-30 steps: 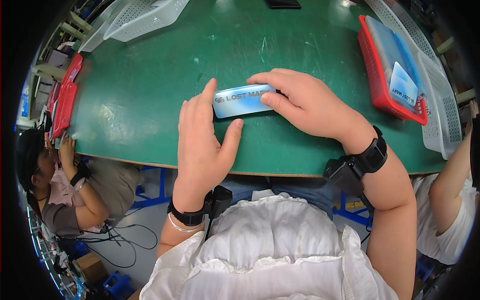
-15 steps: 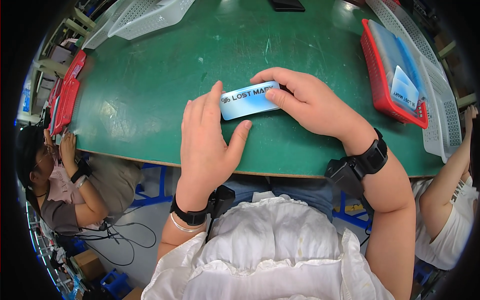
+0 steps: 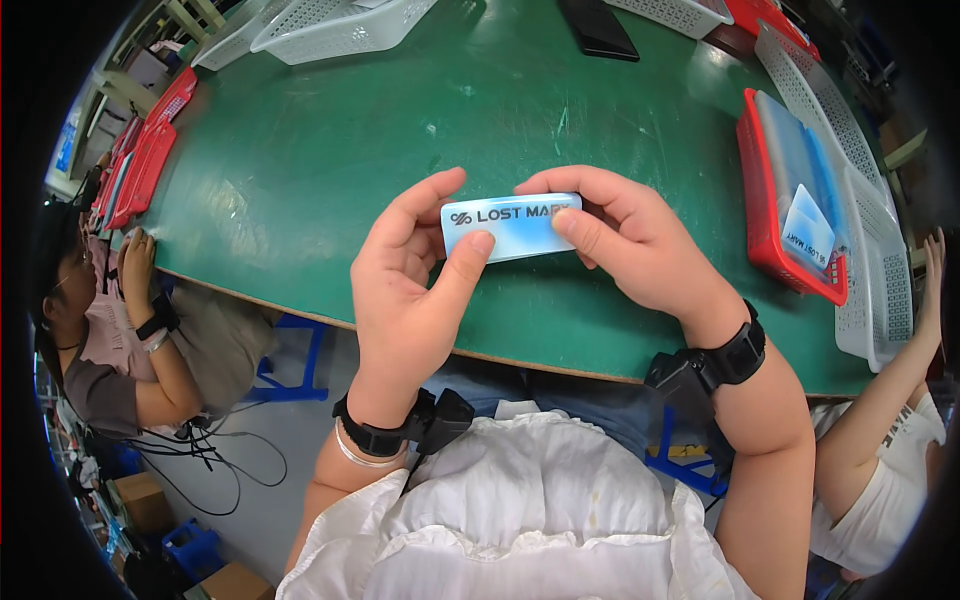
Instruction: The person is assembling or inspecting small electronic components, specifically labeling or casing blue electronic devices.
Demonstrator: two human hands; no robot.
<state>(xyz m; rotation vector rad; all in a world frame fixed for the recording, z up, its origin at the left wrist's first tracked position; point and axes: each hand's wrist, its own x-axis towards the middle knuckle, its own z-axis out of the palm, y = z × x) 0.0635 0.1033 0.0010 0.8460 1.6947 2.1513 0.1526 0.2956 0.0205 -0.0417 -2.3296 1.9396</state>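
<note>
Between my hands, above the green table (image 3: 330, 170), is a small glossy rectangular card (image 3: 520, 238), pale blue and white with dark print. I cannot tell whether it is one card or a thin stack. My left hand (image 3: 405, 275) grips its left end, the thumb pressed on the front and the fingers curled behind. At the opposite end my right hand (image 3: 640, 230) pinches it, thumb on the face, index finger along the top edge. Some of the fingers behind the card are hidden.
To the right, a red basket (image 3: 765, 255) holds clear and blue film and similar cards, beside white perforated baskets (image 3: 860, 320). More white baskets (image 3: 345, 35) and a black phone-like slab (image 3: 600, 30) lie far off. People sit left (image 3: 160, 380) and right (image 3: 880, 470).
My left hand, flat beside the card with fingers stretched before, has closed on its left end with the thumb in front. The card has turned more level. The view has shifted slightly.
</note>
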